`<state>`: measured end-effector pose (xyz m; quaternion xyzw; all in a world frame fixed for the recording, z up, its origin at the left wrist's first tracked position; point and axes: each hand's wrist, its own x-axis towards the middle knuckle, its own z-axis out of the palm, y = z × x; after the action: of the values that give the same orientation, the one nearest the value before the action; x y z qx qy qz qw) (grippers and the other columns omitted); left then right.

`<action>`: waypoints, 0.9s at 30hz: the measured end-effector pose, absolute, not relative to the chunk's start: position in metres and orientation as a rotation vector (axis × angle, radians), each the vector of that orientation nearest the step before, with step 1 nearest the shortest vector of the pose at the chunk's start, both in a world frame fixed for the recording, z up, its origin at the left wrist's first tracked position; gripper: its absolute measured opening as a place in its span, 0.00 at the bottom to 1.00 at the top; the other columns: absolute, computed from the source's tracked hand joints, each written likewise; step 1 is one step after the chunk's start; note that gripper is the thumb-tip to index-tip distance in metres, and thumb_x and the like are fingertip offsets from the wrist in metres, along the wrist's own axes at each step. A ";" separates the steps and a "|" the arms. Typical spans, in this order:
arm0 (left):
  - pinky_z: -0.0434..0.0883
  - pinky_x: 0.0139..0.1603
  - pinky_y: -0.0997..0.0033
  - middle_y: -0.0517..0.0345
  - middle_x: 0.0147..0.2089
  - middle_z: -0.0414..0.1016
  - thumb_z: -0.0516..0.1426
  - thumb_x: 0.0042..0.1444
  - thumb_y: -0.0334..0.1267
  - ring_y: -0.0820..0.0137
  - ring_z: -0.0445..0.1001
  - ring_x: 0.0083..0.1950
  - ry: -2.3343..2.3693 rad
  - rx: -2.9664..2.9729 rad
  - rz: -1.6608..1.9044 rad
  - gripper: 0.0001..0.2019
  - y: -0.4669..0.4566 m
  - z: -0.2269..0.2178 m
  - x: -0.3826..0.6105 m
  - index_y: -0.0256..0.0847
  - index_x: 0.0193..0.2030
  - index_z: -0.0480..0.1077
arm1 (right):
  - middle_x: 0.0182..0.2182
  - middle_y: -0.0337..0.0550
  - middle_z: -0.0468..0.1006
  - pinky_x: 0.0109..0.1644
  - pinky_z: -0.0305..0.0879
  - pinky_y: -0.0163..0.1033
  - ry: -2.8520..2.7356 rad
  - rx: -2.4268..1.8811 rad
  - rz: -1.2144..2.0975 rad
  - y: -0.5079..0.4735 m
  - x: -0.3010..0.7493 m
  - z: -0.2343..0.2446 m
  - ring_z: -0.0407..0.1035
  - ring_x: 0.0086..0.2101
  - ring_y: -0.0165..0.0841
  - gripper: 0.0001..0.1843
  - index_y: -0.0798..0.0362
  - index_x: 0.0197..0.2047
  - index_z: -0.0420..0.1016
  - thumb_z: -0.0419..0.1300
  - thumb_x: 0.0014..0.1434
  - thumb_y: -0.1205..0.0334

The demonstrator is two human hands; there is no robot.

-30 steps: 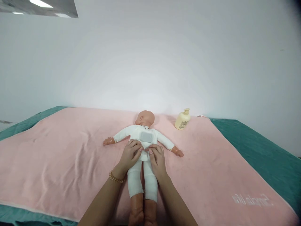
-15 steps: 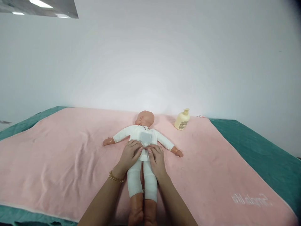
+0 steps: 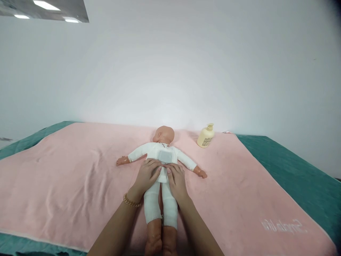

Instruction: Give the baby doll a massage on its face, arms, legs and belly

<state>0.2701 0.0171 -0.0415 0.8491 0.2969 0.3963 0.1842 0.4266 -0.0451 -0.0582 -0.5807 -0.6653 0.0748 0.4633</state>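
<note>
A baby doll (image 3: 151,206) with a white cloth body lies stretched out, its head away from me and its arms spread. A pale grey rectangular patch (image 3: 165,156) sits on its upper back. My left hand (image 3: 148,175), with a beaded bracelet at the wrist, rests flat on the left side of the doll's lower back. My right hand (image 3: 177,179) lies flat on the right side. The fingertips of both hands come close together at the middle, with the thumbs pointing inward. Neither hand holds anything.
Under the doll is a pink towel (image 3: 226,199) over a green cover (image 3: 287,167). A cream pump bottle (image 3: 206,136) stands to the right of the doll's head. A white wall (image 3: 170,64) rises behind the far edge.
Hardly anything differs. My hands stay on the doll's lower back, with the fingertips shifted very slightly. The whole view has moved by a few pixels.
</note>
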 end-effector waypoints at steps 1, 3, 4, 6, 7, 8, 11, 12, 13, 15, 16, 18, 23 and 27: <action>0.65 0.50 0.60 0.54 0.41 0.78 0.49 0.64 0.38 0.64 0.72 0.45 0.857 2.380 1.077 0.12 0.019 -0.037 0.271 0.41 0.39 0.73 | 0.41 0.44 0.77 0.53 0.57 0.46 -1.661 -1.419 0.202 -0.042 0.429 -0.055 0.65 0.45 0.38 0.20 0.49 0.46 0.77 0.43 0.69 0.59; 0.65 0.45 0.62 0.56 0.35 0.78 0.48 0.65 0.41 0.65 0.72 0.39 0.913 2.320 0.997 0.15 0.025 -0.026 0.274 0.40 0.33 0.73 | 0.35 0.44 0.77 0.49 0.58 0.45 -1.712 -1.387 0.250 -0.032 0.435 -0.048 0.67 0.40 0.38 0.22 0.50 0.40 0.78 0.43 0.69 0.58; 0.66 0.43 0.63 0.56 0.32 0.77 0.48 0.65 0.42 0.66 0.72 0.36 0.954 2.273 0.981 0.17 0.029 -0.021 0.276 0.40 0.30 0.72 | 0.33 0.44 0.77 0.48 0.59 0.45 -1.716 -1.368 0.276 -0.026 0.438 -0.044 0.67 0.38 0.37 0.23 0.50 0.37 0.78 0.43 0.69 0.57; 0.66 0.41 0.65 0.57 0.29 0.76 0.46 0.66 0.44 0.66 0.73 0.34 1.038 2.174 1.034 0.20 0.040 -0.011 0.281 0.40 0.27 0.71 | 0.31 0.44 0.76 0.47 0.60 0.44 -1.648 -1.328 0.306 -0.012 0.445 -0.036 0.67 0.37 0.37 0.25 0.51 0.33 0.78 0.42 0.69 0.55; 0.66 0.42 0.65 0.56 0.31 0.77 0.46 0.66 0.44 0.66 0.73 0.36 1.062 2.147 1.089 0.20 0.047 -0.008 0.284 0.40 0.28 0.71 | 0.33 0.44 0.76 0.48 0.60 0.43 -1.594 -1.308 0.303 -0.005 0.447 -0.033 0.68 0.39 0.37 0.25 0.51 0.33 0.77 0.42 0.69 0.53; 0.66 0.44 0.64 0.55 0.33 0.77 0.46 0.66 0.43 0.65 0.73 0.38 1.067 2.147 1.138 0.19 0.053 -0.006 0.287 0.40 0.30 0.72 | 0.35 0.45 0.77 0.49 0.60 0.43 -1.546 -1.292 0.290 0.002 0.449 -0.031 0.68 0.41 0.38 0.25 0.51 0.35 0.77 0.41 0.69 0.52; 0.65 0.51 0.62 0.52 0.40 0.78 0.45 0.66 0.41 0.64 0.72 0.46 1.034 2.258 1.163 0.17 0.069 -0.007 0.294 0.40 0.36 0.73 | 0.43 0.47 0.76 0.54 0.58 0.44 -1.546 -1.308 0.249 0.021 0.452 -0.031 0.66 0.48 0.39 0.25 0.51 0.44 0.77 0.41 0.69 0.49; 0.65 0.52 0.62 0.51 0.40 0.78 0.45 0.66 0.40 0.63 0.72 0.46 1.031 2.295 1.141 0.17 0.073 -0.010 0.296 0.39 0.37 0.73 | 0.43 0.47 0.76 0.55 0.58 0.45 -1.584 -1.332 0.241 0.026 0.453 -0.033 0.66 0.49 0.39 0.26 0.50 0.45 0.77 0.40 0.69 0.49; 0.65 0.52 0.61 0.51 0.40 0.78 0.44 0.66 0.39 0.63 0.72 0.45 1.037 2.322 1.119 0.18 0.076 -0.013 0.297 0.39 0.37 0.73 | 0.43 0.48 0.76 0.55 0.57 0.45 -1.625 -1.358 0.235 0.030 0.453 -0.035 0.66 0.49 0.39 0.27 0.50 0.45 0.77 0.40 0.69 0.48; 0.65 0.51 0.61 0.51 0.39 0.78 0.43 0.67 0.39 0.64 0.72 0.44 1.047 2.356 1.092 0.19 0.078 -0.019 0.297 0.39 0.38 0.74 | 0.43 0.48 0.75 0.55 0.58 0.46 -1.685 -1.412 0.218 0.034 0.452 -0.041 0.66 0.48 0.39 0.28 0.50 0.46 0.77 0.39 0.70 0.48; 0.65 0.51 0.61 0.51 0.39 0.78 0.42 0.67 0.39 0.64 0.72 0.44 1.046 2.375 1.078 0.19 0.079 -0.021 0.297 0.39 0.38 0.74 | 0.43 0.48 0.75 0.54 0.58 0.45 -1.701 -1.440 0.205 0.035 0.452 -0.044 0.66 0.48 0.39 0.28 0.50 0.46 0.77 0.38 0.70 0.48; 0.65 0.51 0.61 0.51 0.39 0.78 0.42 0.67 0.39 0.64 0.72 0.44 1.054 2.410 1.040 0.20 0.078 -0.024 0.297 0.39 0.38 0.74 | 0.42 0.48 0.75 0.53 0.59 0.45 -1.718 -1.498 0.182 0.036 0.452 -0.049 0.66 0.46 0.39 0.27 0.50 0.46 0.77 0.39 0.70 0.49; 0.66 0.49 0.60 0.51 0.37 0.78 0.43 0.68 0.38 0.63 0.72 0.42 1.102 2.417 1.033 0.20 0.077 -0.026 0.298 0.38 0.36 0.74 | 0.42 0.46 0.76 0.52 0.60 0.44 -1.733 -1.540 0.152 0.036 0.452 -0.052 0.67 0.45 0.38 0.25 0.49 0.43 0.78 0.41 0.70 0.51; 0.65 0.53 0.60 0.51 0.44 0.78 0.44 0.67 0.37 0.63 0.70 0.47 1.112 2.402 1.190 0.17 0.075 -0.029 0.298 0.38 0.41 0.74 | 0.47 0.46 0.74 0.54 0.60 0.44 -1.733 -1.467 0.112 0.034 0.451 -0.052 0.66 0.49 0.38 0.22 0.47 0.51 0.75 0.42 0.70 0.52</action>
<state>0.2981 0.0754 -0.0294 0.8218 0.3804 0.4071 0.1195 0.4507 0.0336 -0.0520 -0.5855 -0.6915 0.0449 0.4206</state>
